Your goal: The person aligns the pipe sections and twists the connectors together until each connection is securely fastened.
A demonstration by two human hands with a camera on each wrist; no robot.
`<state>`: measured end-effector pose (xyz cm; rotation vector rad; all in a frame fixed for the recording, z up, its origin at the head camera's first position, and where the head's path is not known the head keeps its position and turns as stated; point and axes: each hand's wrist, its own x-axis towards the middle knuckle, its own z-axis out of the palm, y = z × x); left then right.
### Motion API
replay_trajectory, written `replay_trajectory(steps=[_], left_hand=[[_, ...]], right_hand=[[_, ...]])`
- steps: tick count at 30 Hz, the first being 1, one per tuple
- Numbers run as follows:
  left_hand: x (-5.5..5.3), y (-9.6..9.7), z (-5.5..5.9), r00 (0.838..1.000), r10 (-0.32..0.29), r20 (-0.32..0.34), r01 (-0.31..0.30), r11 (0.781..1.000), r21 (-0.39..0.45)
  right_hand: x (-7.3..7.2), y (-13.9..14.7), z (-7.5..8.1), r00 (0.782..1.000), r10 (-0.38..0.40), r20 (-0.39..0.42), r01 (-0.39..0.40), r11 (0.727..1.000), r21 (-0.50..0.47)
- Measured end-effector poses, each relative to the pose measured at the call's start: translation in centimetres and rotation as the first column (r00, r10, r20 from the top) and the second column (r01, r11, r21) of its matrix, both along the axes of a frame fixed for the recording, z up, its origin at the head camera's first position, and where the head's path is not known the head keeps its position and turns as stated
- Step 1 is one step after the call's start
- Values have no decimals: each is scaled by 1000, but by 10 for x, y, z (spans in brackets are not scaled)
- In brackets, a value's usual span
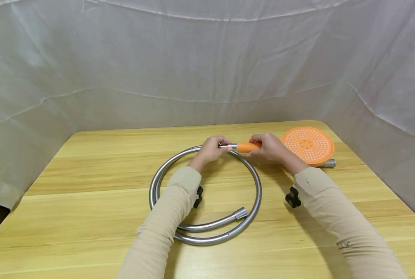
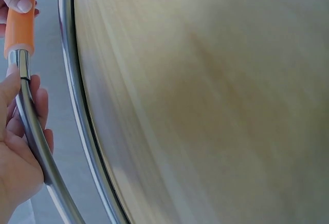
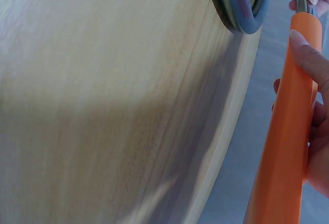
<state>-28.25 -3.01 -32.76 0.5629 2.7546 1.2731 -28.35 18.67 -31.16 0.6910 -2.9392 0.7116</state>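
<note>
My right hand [image 1: 268,147] grips the orange handle of a shower head [image 1: 308,144], whose round perforated face is turned up. My left hand [image 1: 214,148] pinches the metal end fitting [image 2: 24,64] of a silver shower hose [image 1: 257,186]. That fitting meets the bottom of the orange handle [image 3: 290,116], in line with it. From there the hose loops in a wide coil on the table. Its other end, a flared metal connector [image 1: 241,213], lies inside the coil near the front.
The wooden table [image 1: 88,217] carries everything. A small grey metal piece [image 1: 329,163] pokes out from under the shower head's right side. Pale cloth [image 1: 207,66] hangs around the back and sides of the table. Black wrist cameras [image 1: 293,197] sit below both cuffs.
</note>
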Motion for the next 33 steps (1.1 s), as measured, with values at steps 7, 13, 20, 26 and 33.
replay_trajectory(steps=[7,13,20,26,33], left_hand=[[0,0,-1,1000,5,-1,-5,1000,23],[-1,0,1,1000,7,3,-7,1000,14],[-1,-1,3,1000,-2,-2,2,1000,18],[-1,0,1,1000,-1,-3,1,1000,15],[0,0,3,1000,-4,29,3,1000,5]], right_hand=[[0,0,-1,1000,17,-16,-16,1000,9],[-1,1,-3,1000,12,-6,-12,1000,-13],[0,1,-4,1000,20,17,-19,999,-33],[1,1,-4,999,18,30,-18,999,-28],[1,2,-4,999,12,46,-11,1000,-29]])
